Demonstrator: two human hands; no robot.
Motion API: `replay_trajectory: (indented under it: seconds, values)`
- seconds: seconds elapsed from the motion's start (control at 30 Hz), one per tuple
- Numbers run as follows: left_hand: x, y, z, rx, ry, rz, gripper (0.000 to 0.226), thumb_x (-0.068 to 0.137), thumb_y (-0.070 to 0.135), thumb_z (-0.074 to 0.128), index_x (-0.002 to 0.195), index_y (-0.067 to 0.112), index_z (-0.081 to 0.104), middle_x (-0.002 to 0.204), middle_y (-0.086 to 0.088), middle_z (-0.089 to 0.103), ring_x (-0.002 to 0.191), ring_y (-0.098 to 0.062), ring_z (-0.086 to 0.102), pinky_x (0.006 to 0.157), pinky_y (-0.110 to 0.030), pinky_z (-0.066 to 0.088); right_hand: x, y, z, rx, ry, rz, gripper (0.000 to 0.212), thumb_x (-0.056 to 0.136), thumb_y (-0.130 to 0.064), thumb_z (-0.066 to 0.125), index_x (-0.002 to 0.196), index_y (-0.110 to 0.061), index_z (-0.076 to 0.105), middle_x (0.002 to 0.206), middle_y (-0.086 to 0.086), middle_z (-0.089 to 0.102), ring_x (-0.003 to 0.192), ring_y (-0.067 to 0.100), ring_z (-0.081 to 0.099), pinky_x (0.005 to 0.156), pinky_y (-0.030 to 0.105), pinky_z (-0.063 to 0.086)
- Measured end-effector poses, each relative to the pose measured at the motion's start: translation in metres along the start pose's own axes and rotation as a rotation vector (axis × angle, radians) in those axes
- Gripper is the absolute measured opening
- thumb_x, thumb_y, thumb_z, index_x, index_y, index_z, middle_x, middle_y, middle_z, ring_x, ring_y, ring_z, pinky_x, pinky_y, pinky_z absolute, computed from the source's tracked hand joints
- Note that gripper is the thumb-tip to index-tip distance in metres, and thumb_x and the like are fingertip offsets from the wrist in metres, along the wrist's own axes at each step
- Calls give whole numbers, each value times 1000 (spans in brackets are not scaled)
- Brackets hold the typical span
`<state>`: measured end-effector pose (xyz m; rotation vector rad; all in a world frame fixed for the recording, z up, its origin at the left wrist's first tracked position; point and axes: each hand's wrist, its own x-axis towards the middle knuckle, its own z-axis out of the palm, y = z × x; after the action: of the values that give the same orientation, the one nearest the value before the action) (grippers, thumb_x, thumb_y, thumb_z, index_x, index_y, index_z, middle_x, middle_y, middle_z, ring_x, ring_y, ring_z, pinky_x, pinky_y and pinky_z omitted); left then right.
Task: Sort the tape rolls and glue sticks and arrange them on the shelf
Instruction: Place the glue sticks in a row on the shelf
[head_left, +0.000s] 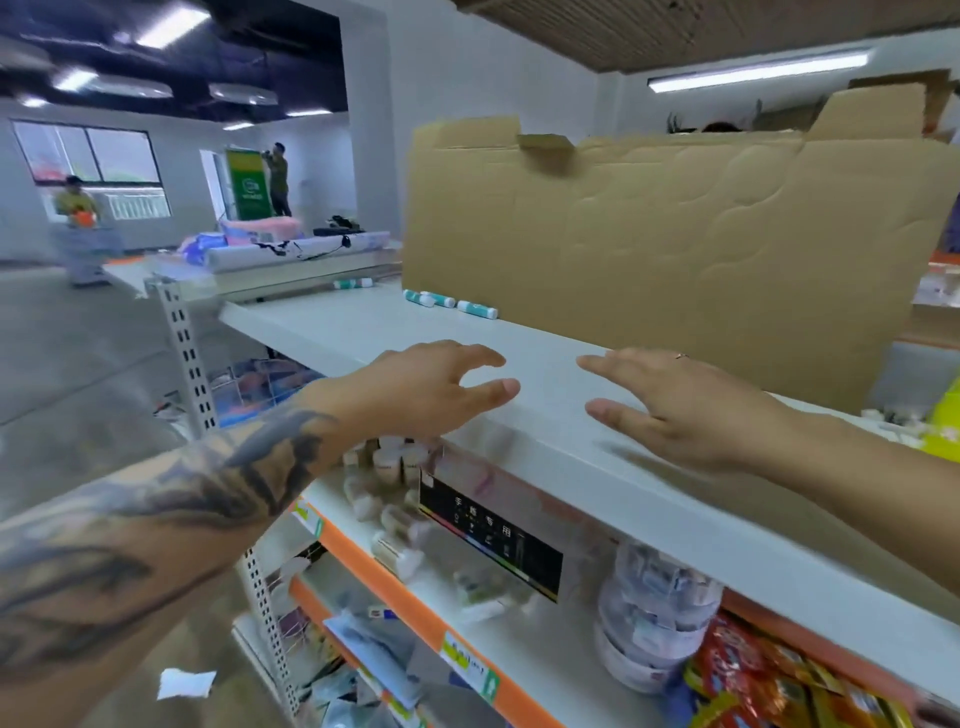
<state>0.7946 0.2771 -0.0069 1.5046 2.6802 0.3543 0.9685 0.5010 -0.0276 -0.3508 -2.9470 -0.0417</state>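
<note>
We see both hands held over the front part of the white top shelf (363, 332); the left hand (431, 389) has its fingers spread and loosely bent, holding nothing, and the right hand (670, 405) lies flat with straight fingers, also holding nothing — whether either palm actually touches the surface we cannot tell; a thin ring shows on one right finger. The glue sticks (451, 302) lie on their sides at the back of the top shelf, just in front of the upright cardboard sheet (675, 244); one more glue stick (353, 283) lies apart to the left, beyond the shelf edge. On the lower shelf (524, 654) we make out small white-capped containers (387, 460), partly hidden by the left wrist and blurred; a stack of tape rolls (652, 618) stands further right, its top cut off by the top shelf — its labels are unreadable; a dark label panel (491, 540) hangs between them.
</note>
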Motion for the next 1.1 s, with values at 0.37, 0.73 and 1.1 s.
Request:
replay_trajectory:
  seconds: [0.37, 0.73, 1.1]
  values:
    - [159, -104, -6, 69, -35, 8, 61, 95, 71, 43, 150, 43, 40, 151, 10, 48, 132, -21, 50, 111, -43, 39, 136, 0, 27, 28, -92, 73, 64, 99, -70, 24, 157, -47, 14, 163, -19, 24, 150, 11, 23, 121, 39, 26]
    - [287, -158, -6, 288, 41, 231, 47, 99, 31, 50, 145, 36, 45, 140, 1, 57, 127, -29, 53, 97, -39, 42, 208, 5, 47, 85, -88, 188, 65, 99, -68, 29, 157, -41, 20, 162, -17, 28, 147, 11, 28, 118, 34, 29]
    - [339, -165, -1, 439, 67, 462, 27, 90, 22, 51, 115, 28, 61, 115, 2, 62, 106, -27, 61, 76, -33, 37, 205, -26, 45, 85, -40, 392, 63, 99, -68, 31, 156, -42, 23, 161, -18, 28, 147, 9, 27, 118, 32, 28]
